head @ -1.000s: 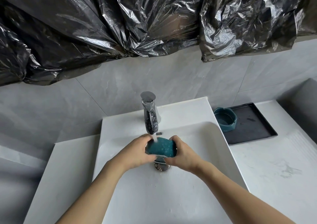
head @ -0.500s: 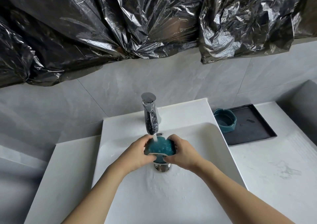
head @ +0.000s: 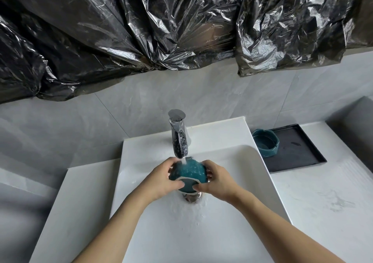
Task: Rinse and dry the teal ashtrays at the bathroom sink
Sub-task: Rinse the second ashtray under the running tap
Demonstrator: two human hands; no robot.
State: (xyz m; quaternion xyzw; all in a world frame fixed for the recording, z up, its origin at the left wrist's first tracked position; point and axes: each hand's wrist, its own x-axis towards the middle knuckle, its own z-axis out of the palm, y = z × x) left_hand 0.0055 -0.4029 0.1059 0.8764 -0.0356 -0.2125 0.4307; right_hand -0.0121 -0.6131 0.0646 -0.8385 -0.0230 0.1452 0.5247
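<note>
A teal ashtray is held under the running chrome tap, tipped so its pale-ringed underside faces me. My left hand grips its left side and my right hand grips its right side. Water strikes the ashtray's upper wall and splashes down into the white sink. A second teal ashtray stands upright on the left end of a black tray, to the right of the sink.
The drain lies just below the held ashtray. White counter runs right of the sink, and a narrower strip runs left. Crumpled black plastic sheeting hangs over the grey tiled wall behind.
Both hands have turned the ashtray under the stream, so its underside with the pale ring now faces me. The ashtray on the tray has not moved.
</note>
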